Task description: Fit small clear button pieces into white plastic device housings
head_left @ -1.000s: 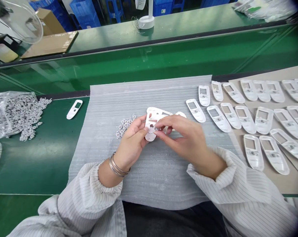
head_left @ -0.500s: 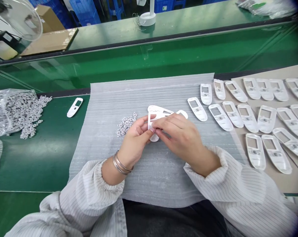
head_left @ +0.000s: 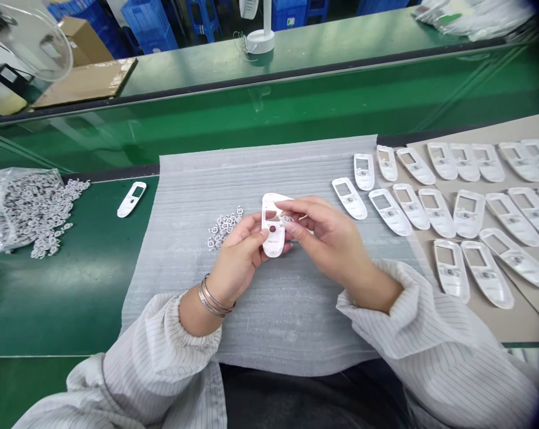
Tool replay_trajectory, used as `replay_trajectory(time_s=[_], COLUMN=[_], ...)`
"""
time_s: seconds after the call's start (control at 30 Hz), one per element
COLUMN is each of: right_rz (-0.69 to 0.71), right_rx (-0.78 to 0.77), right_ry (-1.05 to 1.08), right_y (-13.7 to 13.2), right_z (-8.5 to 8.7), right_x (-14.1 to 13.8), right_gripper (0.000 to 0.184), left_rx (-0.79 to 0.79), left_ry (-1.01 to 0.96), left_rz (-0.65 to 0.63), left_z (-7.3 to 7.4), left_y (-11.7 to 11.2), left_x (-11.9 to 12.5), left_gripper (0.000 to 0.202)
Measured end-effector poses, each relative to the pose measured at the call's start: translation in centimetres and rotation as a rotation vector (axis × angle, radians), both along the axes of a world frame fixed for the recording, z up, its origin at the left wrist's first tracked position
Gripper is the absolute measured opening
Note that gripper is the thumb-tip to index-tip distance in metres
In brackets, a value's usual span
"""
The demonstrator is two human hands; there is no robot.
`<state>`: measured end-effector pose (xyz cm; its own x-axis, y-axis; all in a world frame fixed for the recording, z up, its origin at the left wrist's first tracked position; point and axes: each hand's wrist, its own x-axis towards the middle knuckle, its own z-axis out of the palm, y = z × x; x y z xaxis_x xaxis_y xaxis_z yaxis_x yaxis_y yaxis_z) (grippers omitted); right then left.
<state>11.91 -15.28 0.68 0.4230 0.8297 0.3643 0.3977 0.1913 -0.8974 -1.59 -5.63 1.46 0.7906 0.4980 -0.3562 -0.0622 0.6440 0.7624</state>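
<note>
My left hand (head_left: 245, 241) is closed on a white plastic housing (head_left: 276, 243), which stands tilted up with its rectangular window and a bare round hole facing me. Just right of that hole, the thumb and fingers of my right hand (head_left: 327, 232) pinch a small grey ring-shaped part (head_left: 287, 220). Its details are partly hidden by the fingertips. Behind the housing shows the edge of another white piece, mostly covered by my right hand. A small pile of grey ring parts (head_left: 224, 225) lies on the foam sheet (head_left: 198, 179) beside my left hand.
Several white housings (head_left: 470, 211) lie in rows at the right, on the sheet and on cardboard (head_left: 448, 322). One housing (head_left: 131, 199) lies alone on the green table (head_left: 86, 286). At far left a clear bag (head_left: 1, 205) spills many grey parts. A green ledge (head_left: 198, 62) runs behind.
My right hand has drawn slightly right from the housing's face, with the small ring part between its fingers. The round hole now shows. The view has shifted slightly.
</note>
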Motion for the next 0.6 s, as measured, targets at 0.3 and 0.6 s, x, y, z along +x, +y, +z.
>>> replay_trajectory(time_s=[0.3, 0.6], right_rz=[0.281, 0.165], right_rx=[-0.023, -0.042], right_ry=[0.642, 0.350], right_y=[0.3, -0.3], right_z=[0.1, 0.9], right_x=[0.0, -0.1], right_gripper=[0.019, 0.019], left_rx=[0.115, 0.228], left_ry=[-0.009, 0.015], left_rz=[0.012, 0.008], left_z=[-0.3, -0.4], left_y=[0.2, 0.2], left_x=[-0.1, -0.1], left_gripper=[0.037, 0.051])
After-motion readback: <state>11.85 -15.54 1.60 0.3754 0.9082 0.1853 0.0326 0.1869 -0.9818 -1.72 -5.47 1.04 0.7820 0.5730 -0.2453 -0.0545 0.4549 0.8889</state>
